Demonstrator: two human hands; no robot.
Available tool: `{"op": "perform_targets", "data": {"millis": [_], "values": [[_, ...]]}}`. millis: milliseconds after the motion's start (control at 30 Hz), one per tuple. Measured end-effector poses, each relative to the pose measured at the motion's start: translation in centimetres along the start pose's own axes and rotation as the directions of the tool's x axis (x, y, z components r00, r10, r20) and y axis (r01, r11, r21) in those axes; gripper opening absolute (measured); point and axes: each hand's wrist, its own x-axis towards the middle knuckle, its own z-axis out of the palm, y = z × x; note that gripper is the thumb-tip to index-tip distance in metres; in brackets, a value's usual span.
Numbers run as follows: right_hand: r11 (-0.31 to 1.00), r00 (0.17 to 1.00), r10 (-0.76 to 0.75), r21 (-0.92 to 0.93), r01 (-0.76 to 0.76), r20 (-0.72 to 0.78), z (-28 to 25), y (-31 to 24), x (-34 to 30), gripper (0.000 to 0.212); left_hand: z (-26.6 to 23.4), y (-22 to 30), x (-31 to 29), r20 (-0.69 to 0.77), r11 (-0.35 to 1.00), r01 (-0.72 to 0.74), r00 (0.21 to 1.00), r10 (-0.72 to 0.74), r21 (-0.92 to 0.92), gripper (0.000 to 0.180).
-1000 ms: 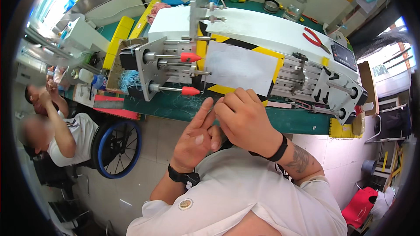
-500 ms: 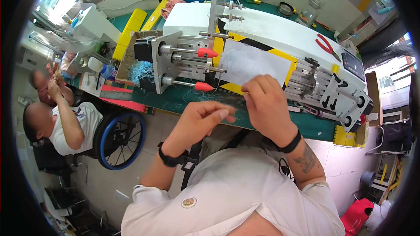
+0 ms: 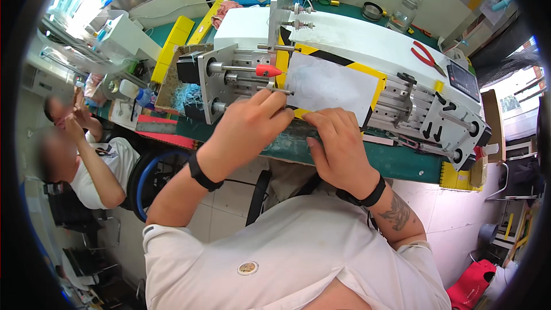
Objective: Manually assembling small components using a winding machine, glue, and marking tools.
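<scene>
My left hand [image 3: 249,129] is closed, fingers bent and pressed together, at the front left of a metal machine with steel rods. It covers the spot of the lower red cone tip; the upper red cone tip [image 3: 268,70] shows on its rod just beyond. To its right, my right hand [image 3: 340,146] curls its fingers at the near edge of a white sheet [image 3: 330,83] framed by yellow-black tape. Its thumb sits lower, a little apart from the fingertips. Whatever either hand pinches is hidden or too fine to see.
Pale blue fibres [image 3: 186,96] fill a box at the machine's left. Red-handled pliers [image 3: 426,57] lie on the white housing beside a small screen [image 3: 462,80]. A glass jar [image 3: 403,12] stands behind. At far left, another person sits in a wheelchair [image 3: 150,186].
My left hand has moved forward and up to the red cone tips, now covering the lower one. My right hand has shifted slightly left and down. The person at left has leaned a little.
</scene>
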Motion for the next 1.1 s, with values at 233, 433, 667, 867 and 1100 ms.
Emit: {"op": "perform_targets", "data": {"millis": [233,433,667,867,1100], "values": [[0.981,1.0,0.006,0.192,-0.001,-0.024,0.7,-0.1,1.1,0.049,5.9,3.4,-5.3,-0.47,0.996,0.093,0.879,-0.077,0.012,0.042],[0.994,0.996,-0.032,-0.101,0.04,0.082,1.7,-0.6,0.5,0.056,5.5,4.1,-6.5,-0.445,0.985,-0.017,0.893,-0.062,-0.171,0.041],[0.913,0.997,0.082,-0.402,-0.073,0.005,2.6,-1.0,-0.6,0.066,2.4,4.7,-1.6,-0.296,0.822,0.401,0.793,-0.533,-0.404,0.023],[0.913,0.998,0.055,-0.402,-0.066,-0.041,2.9,-0.9,-1.0,0.066,3.1,4.6,1.5,-0.348,0.912,0.395,0.845,-0.406,-0.105,0.017],[0.91,0.999,0.014,-0.414,-0.029,-0.038,3.2,-0.6,-1.2,0.073,3.3,4.4,0.7,-0.307,0.852,0.44,0.8,-0.516,-0.285,0.011]]}}
